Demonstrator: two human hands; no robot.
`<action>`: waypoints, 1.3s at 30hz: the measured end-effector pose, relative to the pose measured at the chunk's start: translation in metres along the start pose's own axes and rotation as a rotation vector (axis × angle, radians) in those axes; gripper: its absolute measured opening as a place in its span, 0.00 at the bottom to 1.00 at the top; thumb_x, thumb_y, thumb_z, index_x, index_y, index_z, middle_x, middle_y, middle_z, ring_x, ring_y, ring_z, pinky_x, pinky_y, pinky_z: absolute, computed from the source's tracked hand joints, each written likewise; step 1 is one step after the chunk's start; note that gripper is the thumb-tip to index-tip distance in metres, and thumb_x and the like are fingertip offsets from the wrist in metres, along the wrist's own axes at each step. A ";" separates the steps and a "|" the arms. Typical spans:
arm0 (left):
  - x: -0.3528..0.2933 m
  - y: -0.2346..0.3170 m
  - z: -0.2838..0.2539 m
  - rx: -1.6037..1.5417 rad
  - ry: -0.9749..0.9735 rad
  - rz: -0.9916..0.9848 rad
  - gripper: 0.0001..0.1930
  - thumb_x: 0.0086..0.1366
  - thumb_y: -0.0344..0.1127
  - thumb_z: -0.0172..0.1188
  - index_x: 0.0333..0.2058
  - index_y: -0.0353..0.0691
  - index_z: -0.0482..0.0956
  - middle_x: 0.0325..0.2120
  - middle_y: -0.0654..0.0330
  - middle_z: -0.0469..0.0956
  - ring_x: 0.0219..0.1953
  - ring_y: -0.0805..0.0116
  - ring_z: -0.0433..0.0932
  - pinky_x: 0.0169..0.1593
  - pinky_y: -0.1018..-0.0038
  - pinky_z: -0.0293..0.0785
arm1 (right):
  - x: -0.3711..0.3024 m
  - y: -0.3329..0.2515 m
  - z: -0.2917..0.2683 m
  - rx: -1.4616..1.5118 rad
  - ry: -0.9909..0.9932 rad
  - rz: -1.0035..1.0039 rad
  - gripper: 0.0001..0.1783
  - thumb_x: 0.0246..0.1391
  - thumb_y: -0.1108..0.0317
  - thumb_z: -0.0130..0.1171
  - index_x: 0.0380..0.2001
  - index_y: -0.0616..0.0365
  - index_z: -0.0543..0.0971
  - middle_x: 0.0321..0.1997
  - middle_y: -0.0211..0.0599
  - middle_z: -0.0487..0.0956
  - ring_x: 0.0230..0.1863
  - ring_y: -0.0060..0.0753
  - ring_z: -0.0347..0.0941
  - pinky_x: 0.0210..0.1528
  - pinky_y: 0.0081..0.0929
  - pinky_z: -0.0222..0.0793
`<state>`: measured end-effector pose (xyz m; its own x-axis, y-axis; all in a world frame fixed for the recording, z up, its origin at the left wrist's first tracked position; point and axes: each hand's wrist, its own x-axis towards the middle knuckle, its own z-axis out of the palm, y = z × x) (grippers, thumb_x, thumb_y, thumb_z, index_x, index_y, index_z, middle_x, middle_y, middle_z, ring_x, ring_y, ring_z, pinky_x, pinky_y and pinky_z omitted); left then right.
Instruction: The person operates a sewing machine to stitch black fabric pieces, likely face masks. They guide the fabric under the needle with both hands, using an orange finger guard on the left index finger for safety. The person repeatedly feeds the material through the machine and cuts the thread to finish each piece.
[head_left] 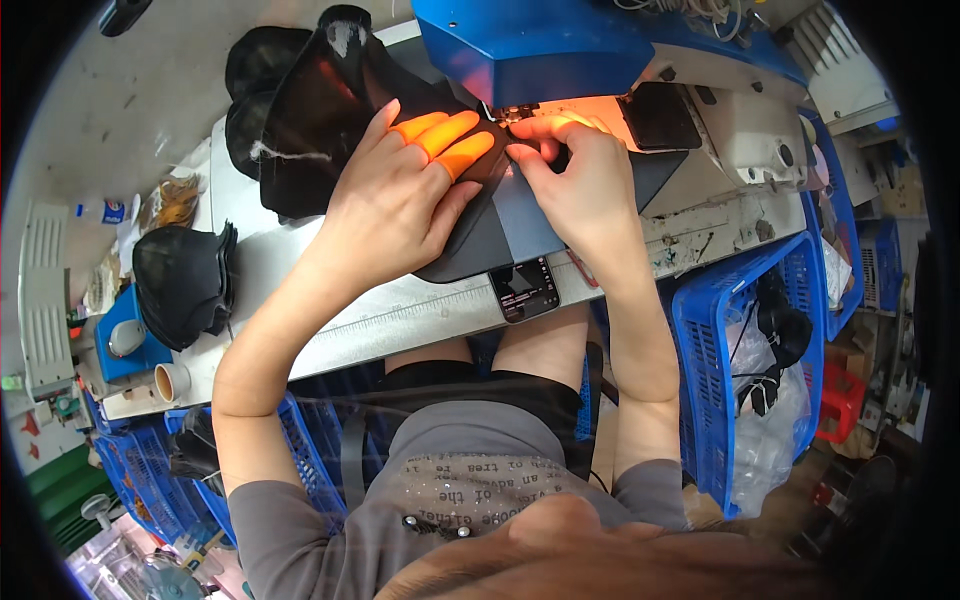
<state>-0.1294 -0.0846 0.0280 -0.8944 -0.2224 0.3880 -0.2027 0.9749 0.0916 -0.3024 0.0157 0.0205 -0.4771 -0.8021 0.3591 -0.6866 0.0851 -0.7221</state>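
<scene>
Even ambient light, sharp at centre. Hot orange work lamp under the sewing machine head [560,45] at 12 o'clock blows out the fingertips [450,140]. Heavy fisheye bending, black vignette at 3 and 9 o'clock; 6 o'clock foreground blurred.

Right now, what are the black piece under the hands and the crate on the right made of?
Black piece: looks like leather or a synthetic sheet, smooth, slightly glossy, curving under the left hand; can't say which. Crate: blue moulded plastic, judging by its lattice walls.

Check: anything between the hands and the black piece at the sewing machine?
Nothing visible. The left hand lies flat on the black piece, and the right hand pinches its edge beside the needle area under the blue sewing machine head.
</scene>
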 end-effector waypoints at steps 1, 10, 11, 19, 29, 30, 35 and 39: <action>0.001 -0.002 0.000 0.001 -0.004 0.003 0.19 0.65 0.39 0.58 0.52 0.40 0.77 0.52 0.56 0.76 0.51 0.55 0.73 0.68 0.48 0.51 | 0.000 0.001 0.001 -0.015 0.007 -0.003 0.08 0.44 0.70 0.66 0.31 0.60 0.85 0.18 0.36 0.76 0.22 0.37 0.74 0.33 0.33 0.70; 0.019 -0.031 0.000 0.004 -0.035 0.105 0.18 0.65 0.43 0.58 0.50 0.41 0.79 0.48 0.53 0.79 0.47 0.55 0.77 0.67 0.46 0.54 | 0.006 -0.001 0.001 0.029 -0.003 0.060 0.09 0.48 0.68 0.66 0.32 0.61 0.85 0.17 0.41 0.77 0.19 0.38 0.74 0.27 0.31 0.68; 0.021 -0.037 0.000 -0.010 -0.070 0.116 0.18 0.64 0.43 0.59 0.50 0.45 0.79 0.45 0.52 0.80 0.45 0.54 0.78 0.68 0.46 0.53 | 0.005 0.000 0.002 0.029 0.003 0.052 0.09 0.48 0.68 0.66 0.32 0.61 0.85 0.17 0.42 0.77 0.19 0.38 0.74 0.27 0.31 0.68; 0.035 -0.063 0.001 -0.119 -0.116 0.255 0.18 0.64 0.41 0.60 0.51 0.46 0.79 0.41 0.53 0.81 0.49 0.55 0.76 0.69 0.48 0.52 | -0.002 0.005 -0.009 0.100 0.052 0.020 0.07 0.48 0.69 0.67 0.31 0.59 0.85 0.19 0.37 0.76 0.18 0.29 0.71 0.26 0.26 0.67; 0.033 -0.062 -0.002 -0.018 -0.132 0.230 0.17 0.64 0.42 0.60 0.50 0.46 0.81 0.43 0.54 0.81 0.52 0.56 0.74 0.69 0.49 0.51 | -0.018 0.036 -0.020 0.083 0.197 -0.259 0.04 0.44 0.76 0.67 0.27 0.58 0.84 0.23 0.33 0.78 0.26 0.34 0.72 0.30 0.27 0.67; 0.034 -0.061 -0.003 -0.011 -0.148 0.224 0.17 0.64 0.42 0.60 0.50 0.46 0.81 0.43 0.54 0.81 0.52 0.56 0.75 0.69 0.49 0.51 | -0.018 0.037 -0.020 0.082 0.206 -0.266 0.04 0.44 0.76 0.68 0.27 0.58 0.84 0.23 0.32 0.78 0.26 0.34 0.72 0.30 0.28 0.67; 0.032 -0.059 -0.006 -0.001 -0.157 0.211 0.16 0.64 0.42 0.60 0.50 0.47 0.81 0.42 0.55 0.81 0.50 0.56 0.76 0.69 0.49 0.52 | -0.017 0.036 -0.018 0.087 0.211 -0.281 0.05 0.43 0.75 0.68 0.27 0.56 0.84 0.24 0.32 0.78 0.27 0.34 0.72 0.31 0.28 0.67; 0.033 -0.056 -0.008 0.021 -0.168 0.210 0.15 0.65 0.41 0.59 0.50 0.47 0.82 0.41 0.55 0.81 0.48 0.56 0.77 0.68 0.49 0.54 | -0.018 0.036 -0.018 0.074 0.216 -0.291 0.04 0.43 0.75 0.68 0.27 0.56 0.84 0.23 0.31 0.78 0.27 0.34 0.72 0.31 0.28 0.67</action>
<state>-0.1446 -0.1463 0.0433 -0.9709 -0.0135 0.2391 -0.0125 0.9999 0.0058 -0.3292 0.0439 -0.0011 -0.3778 -0.6428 0.6664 -0.7730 -0.1772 -0.6091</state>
